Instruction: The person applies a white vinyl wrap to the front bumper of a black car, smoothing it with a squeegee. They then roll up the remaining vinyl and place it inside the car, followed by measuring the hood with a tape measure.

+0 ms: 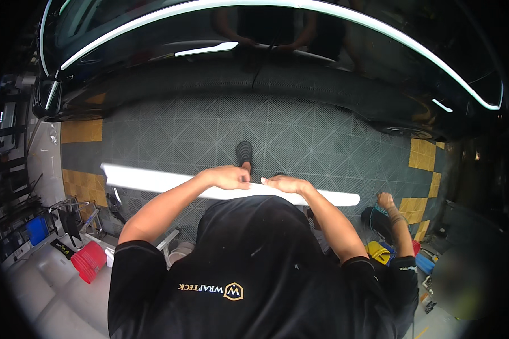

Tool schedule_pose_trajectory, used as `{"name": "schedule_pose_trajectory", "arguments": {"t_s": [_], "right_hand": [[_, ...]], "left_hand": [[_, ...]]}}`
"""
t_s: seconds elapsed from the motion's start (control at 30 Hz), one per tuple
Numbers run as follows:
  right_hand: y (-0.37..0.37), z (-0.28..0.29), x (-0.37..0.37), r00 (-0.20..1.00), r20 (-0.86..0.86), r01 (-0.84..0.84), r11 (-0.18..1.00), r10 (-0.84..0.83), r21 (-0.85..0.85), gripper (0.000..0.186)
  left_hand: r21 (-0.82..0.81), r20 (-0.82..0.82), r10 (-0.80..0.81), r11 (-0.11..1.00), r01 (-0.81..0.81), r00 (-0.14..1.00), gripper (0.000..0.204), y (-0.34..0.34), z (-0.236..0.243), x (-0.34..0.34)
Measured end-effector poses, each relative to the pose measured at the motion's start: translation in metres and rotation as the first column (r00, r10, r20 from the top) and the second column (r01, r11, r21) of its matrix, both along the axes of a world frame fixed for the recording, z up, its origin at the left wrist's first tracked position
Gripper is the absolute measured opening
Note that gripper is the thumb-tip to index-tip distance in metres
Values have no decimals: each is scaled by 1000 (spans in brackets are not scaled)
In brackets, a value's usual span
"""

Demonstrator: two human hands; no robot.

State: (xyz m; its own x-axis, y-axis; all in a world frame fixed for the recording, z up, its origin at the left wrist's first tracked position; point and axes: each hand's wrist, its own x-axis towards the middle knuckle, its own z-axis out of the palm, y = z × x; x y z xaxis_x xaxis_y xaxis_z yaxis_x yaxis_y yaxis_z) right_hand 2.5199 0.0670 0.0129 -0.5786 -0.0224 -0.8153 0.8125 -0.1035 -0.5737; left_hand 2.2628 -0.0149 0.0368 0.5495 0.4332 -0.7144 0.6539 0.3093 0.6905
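A long white strip, perhaps a roll of film, lies crosswise in front of my body, its left end wider than its rounded right end. My left hand is closed on it near the middle, fingers curled over its upper edge. Just to the right, my right hand grips the same strip with the thumb pointing at the left hand. A small gap parts the two hands. Whether the strip is rolled or folded I cannot tell.
A glossy black car with a side mirror stretches across the far side. The floor has grey ribbed tiles and yellow ones. At right reaches another person's arm. A red bucket stands left, a yellow container right.
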Motion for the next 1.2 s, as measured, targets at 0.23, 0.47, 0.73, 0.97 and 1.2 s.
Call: {"name": "schedule_pose_trajectory", "arguments": {"t_s": [0.23, 0.47, 0.73, 0.97, 1.2], "right_hand": [[12, 1, -37, 989, -146, 41, 974, -8, 224, 52], [32, 38, -67, 980, -101, -109, 887, 171, 448, 80], [50, 2, -71, 983, -49, -166, 968, 178, 188, 81], [95, -1, 29, 981, 26, -188, 925, 190, 330, 77], [123, 9, 221, 963, 268, -124, 937, 35, 326, 71]], "left_hand": [[104, -72, -206, 971, 213, 976, 73, 31, -3, -9], [-377, 61, 31, 926, -6, 998, 76, 61, -62, -44], [337, -188, 234, 928, -161, 954, 71, 108, -16, -43], [780, 156, 938, 76, -621, 311, 35, 197, 40, -103], [896, 137, 987, -90, -435, 78, 41, 238, 27, -99]]}}
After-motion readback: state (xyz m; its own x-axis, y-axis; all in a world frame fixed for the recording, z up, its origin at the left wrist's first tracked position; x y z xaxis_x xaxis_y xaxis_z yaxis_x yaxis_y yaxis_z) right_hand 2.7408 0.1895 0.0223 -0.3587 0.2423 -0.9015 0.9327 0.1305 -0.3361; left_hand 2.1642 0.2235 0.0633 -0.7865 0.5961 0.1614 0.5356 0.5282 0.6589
